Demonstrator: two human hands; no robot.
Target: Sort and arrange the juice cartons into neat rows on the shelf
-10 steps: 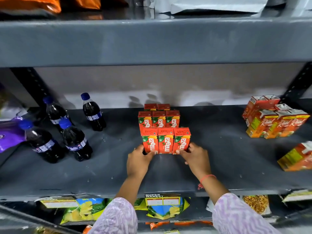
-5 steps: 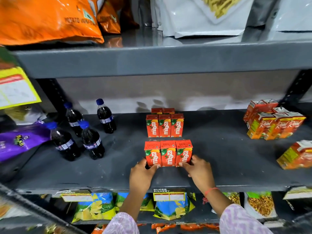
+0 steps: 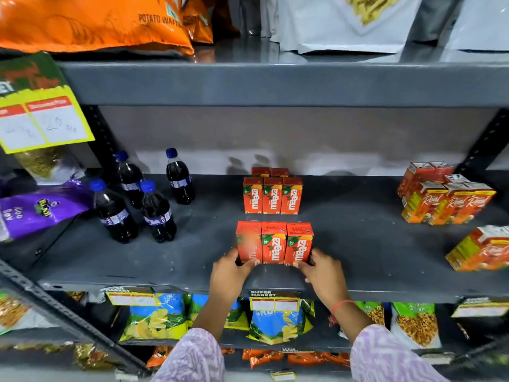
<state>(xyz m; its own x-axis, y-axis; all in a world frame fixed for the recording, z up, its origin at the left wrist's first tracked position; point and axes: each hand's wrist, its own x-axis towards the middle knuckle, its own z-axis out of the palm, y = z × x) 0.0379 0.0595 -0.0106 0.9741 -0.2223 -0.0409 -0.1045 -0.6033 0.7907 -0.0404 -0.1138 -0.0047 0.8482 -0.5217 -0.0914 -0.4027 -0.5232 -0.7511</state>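
Pulling the front row (image 3: 274,242) of three orange cartons toward the shelf (image 3: 358,232) edge, away from the middle row (image 3: 272,195); a clear strip of bare shelf now opening between the two, where a second ago front and middle stood nearly touching. Left hand (image 3: 230,272) cupping the left end carton, fingers (image 3: 249,263) curled round its lower corner; right hand (image 3: 323,271) pressing the right end carton, fingers closed against its base. Squeezing all three together as one block, so keeping them side by side and upright while sliding. Left carton blurring, suggesting motion not yet finished.

Leaving two more cartons (image 3: 270,171) behind the middle row, mostly hidden. Probably meaning the row spacing being reset, or the front row being brought flush with the shelf lip. Still waiting on the right: the red cartons (image 3: 446,199), bunched and angled, plus one lying apart (image 3: 482,249) on its side. Sorting only partly done, judging by those. Cola bottles (image 3: 137,197) standing well clear on the left, not in the way.
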